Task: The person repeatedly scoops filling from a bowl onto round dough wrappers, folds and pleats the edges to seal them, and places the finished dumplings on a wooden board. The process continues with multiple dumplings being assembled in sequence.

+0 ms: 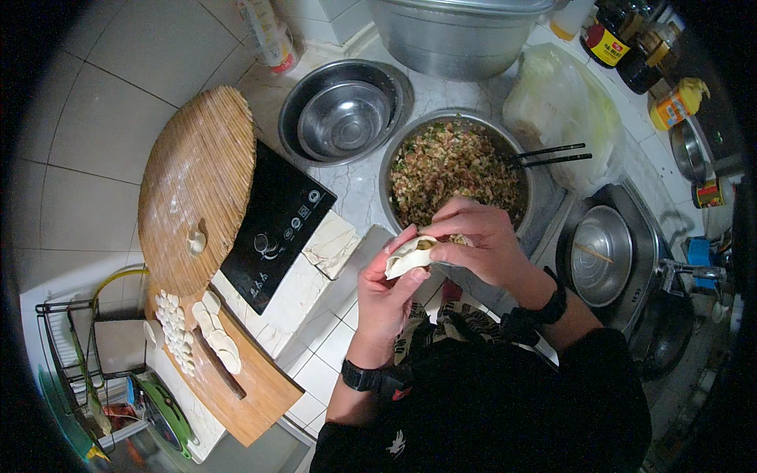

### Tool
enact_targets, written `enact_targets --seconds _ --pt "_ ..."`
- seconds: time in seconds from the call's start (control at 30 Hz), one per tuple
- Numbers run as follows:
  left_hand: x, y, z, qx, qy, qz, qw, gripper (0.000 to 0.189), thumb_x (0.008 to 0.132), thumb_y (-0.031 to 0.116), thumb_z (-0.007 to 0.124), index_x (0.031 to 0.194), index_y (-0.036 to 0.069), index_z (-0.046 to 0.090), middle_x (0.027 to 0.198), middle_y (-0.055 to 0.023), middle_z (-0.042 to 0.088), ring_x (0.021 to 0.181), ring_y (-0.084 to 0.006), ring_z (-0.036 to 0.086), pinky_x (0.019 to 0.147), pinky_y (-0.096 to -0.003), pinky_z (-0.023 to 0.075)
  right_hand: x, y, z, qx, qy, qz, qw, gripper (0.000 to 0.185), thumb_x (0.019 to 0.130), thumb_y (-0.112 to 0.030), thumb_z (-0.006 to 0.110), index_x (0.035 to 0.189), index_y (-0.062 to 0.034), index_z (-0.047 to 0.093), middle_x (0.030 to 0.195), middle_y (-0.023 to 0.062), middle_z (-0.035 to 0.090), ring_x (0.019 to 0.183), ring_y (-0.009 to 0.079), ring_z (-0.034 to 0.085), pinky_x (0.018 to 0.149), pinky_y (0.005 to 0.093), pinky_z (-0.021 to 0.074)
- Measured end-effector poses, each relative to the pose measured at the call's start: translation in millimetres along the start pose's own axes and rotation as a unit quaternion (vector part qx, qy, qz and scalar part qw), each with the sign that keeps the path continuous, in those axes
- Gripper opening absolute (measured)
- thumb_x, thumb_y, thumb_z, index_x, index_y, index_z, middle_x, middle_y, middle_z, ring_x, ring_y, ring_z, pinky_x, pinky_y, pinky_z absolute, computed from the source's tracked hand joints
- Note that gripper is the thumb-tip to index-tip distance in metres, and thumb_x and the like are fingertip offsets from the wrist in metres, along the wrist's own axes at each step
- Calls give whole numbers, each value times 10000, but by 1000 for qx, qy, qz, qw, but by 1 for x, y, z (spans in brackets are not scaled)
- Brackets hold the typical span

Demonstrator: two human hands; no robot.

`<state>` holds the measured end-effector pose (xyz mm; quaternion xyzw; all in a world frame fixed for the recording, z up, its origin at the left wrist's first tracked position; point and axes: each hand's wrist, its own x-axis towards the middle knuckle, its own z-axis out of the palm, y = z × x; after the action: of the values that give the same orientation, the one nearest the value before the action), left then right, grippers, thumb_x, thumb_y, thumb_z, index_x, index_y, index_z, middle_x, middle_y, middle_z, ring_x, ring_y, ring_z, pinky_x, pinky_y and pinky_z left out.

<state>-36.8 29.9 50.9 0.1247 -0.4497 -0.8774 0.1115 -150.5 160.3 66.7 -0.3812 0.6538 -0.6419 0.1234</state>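
Observation:
Both hands hold one partly folded dumpling (408, 261), a pale dough wrapper with filling showing at its upper right end. My left hand (385, 287) cups it from below and the left, thumb along its front. With thumb and fingers, my right hand (479, 239) pinches the right end of the dough. Just beyond the hands stands a metal bowl (387, 171) of chopped meat and greens filling (452, 162), with black chopsticks (556, 155) resting in it. A single folded dumpling (196, 242) sits on the round woven reed tray (195, 159) at the left.
A wooden board (260, 408) holds round wrappers (222, 346), dough pieces (171, 319) and a rolling pin (219, 363). Nearby are an induction cooker (284, 230), nested metal basins (346, 118), a large aluminium pot (461, 41), a bagged cabbage (562, 112) and a sink (641, 207).

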Motion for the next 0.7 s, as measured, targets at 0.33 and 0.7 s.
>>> enact_targets --seconds 0.33,0.7 --pt "2 11 10 364 -14 228 903 608 684 232 779 1190 -21 556 807 -45 489 739 -140 475 701 -237 410 -5 9 16 154 -29 119 980 66 762 17 634 828 21 638 831 80 607 739 118 566 628 228 445" --pt "-1 18 13 364 -9 237 901 318 846 110 567 1131 -29 588 847 -102 556 750 -176 515 709 -264 423 -4 -3 18 165 -11 62 984 99 763 51 634 856 16 629 851 87 589 764 128 555 650 238 442"
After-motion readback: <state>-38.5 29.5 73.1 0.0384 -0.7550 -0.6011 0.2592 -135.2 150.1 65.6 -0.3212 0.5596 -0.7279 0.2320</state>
